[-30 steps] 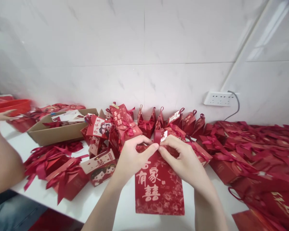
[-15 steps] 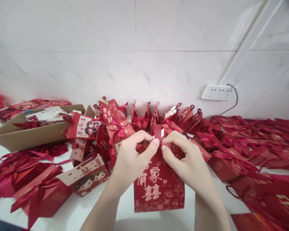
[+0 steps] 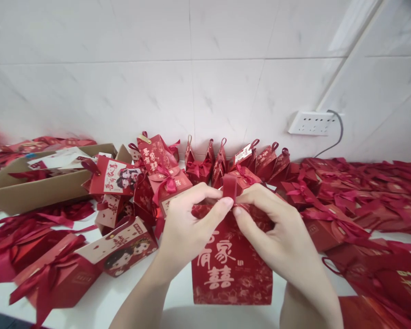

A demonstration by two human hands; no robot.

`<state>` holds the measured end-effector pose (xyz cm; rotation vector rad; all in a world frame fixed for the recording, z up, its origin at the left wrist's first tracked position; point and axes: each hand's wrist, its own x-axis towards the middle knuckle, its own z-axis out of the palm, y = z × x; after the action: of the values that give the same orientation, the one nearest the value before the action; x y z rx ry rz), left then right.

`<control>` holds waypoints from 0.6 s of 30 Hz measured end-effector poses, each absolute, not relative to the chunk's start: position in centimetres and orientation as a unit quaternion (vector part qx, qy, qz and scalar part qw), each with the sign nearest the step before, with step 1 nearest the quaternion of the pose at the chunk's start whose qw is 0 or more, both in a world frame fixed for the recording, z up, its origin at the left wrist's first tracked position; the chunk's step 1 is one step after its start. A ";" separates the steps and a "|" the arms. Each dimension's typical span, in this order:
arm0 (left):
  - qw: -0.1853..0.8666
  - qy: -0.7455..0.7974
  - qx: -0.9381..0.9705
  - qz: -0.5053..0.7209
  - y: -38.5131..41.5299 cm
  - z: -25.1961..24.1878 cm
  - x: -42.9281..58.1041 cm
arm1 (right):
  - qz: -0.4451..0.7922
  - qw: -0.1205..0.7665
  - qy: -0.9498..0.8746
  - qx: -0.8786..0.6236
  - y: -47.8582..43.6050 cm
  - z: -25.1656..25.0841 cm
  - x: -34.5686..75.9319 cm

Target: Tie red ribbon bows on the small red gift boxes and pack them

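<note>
A red gift box with pale Chinese characters and flower line drawings stands upright in front of me at the table's near edge. From its top rises a dark red ribbon loop. My left hand pinches the base of that loop between thumb and bent fingers. On the other side, my right hand has its thumb and forefinger closed at the same spot, on the ribbon where it meets the box top. Both sets of fingertips nearly touch, and they hide the box's upper edge.
Similar red boxes with ribbon bows crowd the back of the white table. A cardboard tray holding cards sits at left, near bow-tied boxes. More red boxes pile up at right. A power strip is on the tiled wall.
The view has shifted slightly, so the box looks a little larger and the wall sits higher. My right hand appears slightly farther right; both hands keep their pinch at the ribbon.
</note>
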<state>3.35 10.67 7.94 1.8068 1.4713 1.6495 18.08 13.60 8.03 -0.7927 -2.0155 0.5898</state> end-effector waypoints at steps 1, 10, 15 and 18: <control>0.141 0.507 0.623 0.578 10.6 8.0 3.4 | 0.233 0.438 -0.808 -0.317 13.5 8.0 18.1; 0.154 0.505 0.604 0.597 10.5 8.0 3.6 | 0.215 0.457 -0.807 -0.307 13.4 7.9 17.8; 0.173 0.506 0.593 0.602 10.9 7.6 3.5 | 0.209 0.456 -0.809 -0.307 13.5 7.9 17.7; 0.181 0.504 0.591 0.603 10.9 7.5 3.5 | 0.208 0.451 -0.811 -0.310 13.5 7.9 17.6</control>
<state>3.47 10.92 7.50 1.6692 1.4234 1.7044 17.65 13.50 7.87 -0.7653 -2.0049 0.5144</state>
